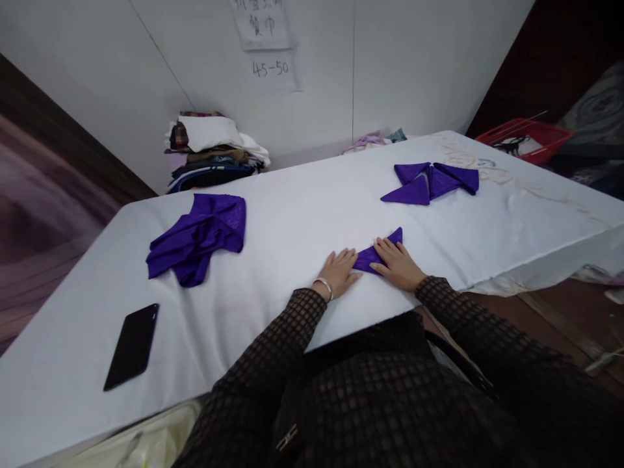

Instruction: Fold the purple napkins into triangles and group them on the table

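Note:
A purple cloth napkin, folded into a narrow triangle, lies near the front edge of the white-covered table. My left hand rests flat at its left corner, fingers stretched out. On the napkin's right part my right hand presses down, palm low and fingers extended. Part of the cloth is hidden beneath the hands. Farther back on the right lie several folded purple napkins with pointed ends. At the left is a loose, crumpled heap of purple napkins.
A black phone lies at the table's left front. Behind the table, a stack of folded clothes stands against the wall. A red basket is beyond the far right edge. Handwritten papers hang on the wall.

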{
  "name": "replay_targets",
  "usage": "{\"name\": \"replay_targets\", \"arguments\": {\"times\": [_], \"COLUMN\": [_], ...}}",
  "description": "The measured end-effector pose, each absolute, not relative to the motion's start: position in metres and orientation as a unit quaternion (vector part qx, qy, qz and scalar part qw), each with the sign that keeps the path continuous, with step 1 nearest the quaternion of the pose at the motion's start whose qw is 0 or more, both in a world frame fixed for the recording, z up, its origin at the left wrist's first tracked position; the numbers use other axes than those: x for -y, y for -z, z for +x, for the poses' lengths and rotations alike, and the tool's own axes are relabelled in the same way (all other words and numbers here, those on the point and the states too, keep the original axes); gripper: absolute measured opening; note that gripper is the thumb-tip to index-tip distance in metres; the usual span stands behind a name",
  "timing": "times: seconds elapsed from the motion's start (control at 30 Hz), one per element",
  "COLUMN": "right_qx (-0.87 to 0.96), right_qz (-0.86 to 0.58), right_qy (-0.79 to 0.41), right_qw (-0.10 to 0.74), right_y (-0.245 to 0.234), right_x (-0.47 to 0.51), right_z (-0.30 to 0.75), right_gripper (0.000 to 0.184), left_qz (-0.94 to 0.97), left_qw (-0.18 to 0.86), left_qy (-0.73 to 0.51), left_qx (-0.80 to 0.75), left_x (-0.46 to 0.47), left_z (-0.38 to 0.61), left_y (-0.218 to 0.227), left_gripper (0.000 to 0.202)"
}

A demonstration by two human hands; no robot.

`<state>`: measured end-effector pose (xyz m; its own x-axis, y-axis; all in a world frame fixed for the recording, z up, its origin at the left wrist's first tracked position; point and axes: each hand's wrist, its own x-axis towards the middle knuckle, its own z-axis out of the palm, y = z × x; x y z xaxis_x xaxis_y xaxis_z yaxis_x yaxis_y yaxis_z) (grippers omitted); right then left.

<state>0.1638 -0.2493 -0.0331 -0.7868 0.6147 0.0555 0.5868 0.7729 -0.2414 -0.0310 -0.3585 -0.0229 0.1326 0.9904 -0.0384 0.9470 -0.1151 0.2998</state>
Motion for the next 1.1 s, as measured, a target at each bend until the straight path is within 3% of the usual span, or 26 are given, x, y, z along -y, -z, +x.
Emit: {"name": "replay_targets", "arguments": {"times": [0.37,0.6,1.1], "right_qx": [0.938,0.936,0.928], "right_qz": [-0.327,-0.330,-0.330], "right_qy": [-0.102,-0.108,-0.164], "right_qw": [0.055,0.052,0.059], "right_y": [0.030,0.025,0.017], "right_x": [0.251,0.253,0.257], "right_z": [0.163,0.161,0.156], "right_gripper": [0.074,0.076,0.079], "left_qz": [0.607,0.605,0.636], "left_qw": [0.153,0.158,0.141], "left_qy": [-0.275,-0.278,-0.273], "left_qx": [-0.730,-0.729,-0.707], "left_x": [0.368,0.353,0.352], "left_z": [-0.058,-0.054,-0.062], "left_y": [0.024,0.024,0.025], "left_gripper": [0.031,0.010,0.005]}}
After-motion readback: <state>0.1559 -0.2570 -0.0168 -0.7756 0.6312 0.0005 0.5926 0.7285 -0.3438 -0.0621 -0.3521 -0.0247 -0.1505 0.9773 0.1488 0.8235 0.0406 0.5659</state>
